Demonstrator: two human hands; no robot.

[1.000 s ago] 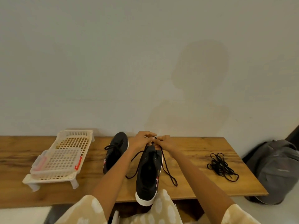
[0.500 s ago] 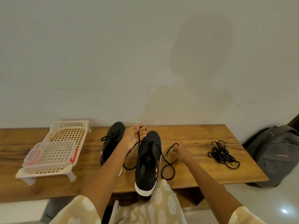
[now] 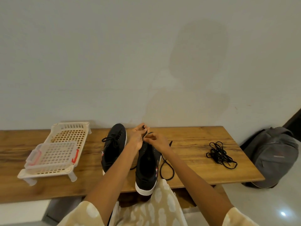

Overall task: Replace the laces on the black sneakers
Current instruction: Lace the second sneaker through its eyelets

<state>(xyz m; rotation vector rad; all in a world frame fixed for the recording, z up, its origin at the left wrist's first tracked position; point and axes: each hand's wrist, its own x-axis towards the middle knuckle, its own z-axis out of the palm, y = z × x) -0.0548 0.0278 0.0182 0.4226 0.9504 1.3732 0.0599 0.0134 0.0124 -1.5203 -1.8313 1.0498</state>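
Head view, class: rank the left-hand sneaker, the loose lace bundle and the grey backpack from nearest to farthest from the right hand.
1. Left-hand sneaker, just left of the right hand.
2. Loose lace bundle, on the bench to its right.
3. Grey backpack, on the floor, far right.

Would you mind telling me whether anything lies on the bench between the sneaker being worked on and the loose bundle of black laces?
Nothing visible does. Bare bench separates the near sneaker from the lace bundle; only that sneaker's own lace trails alongside it.
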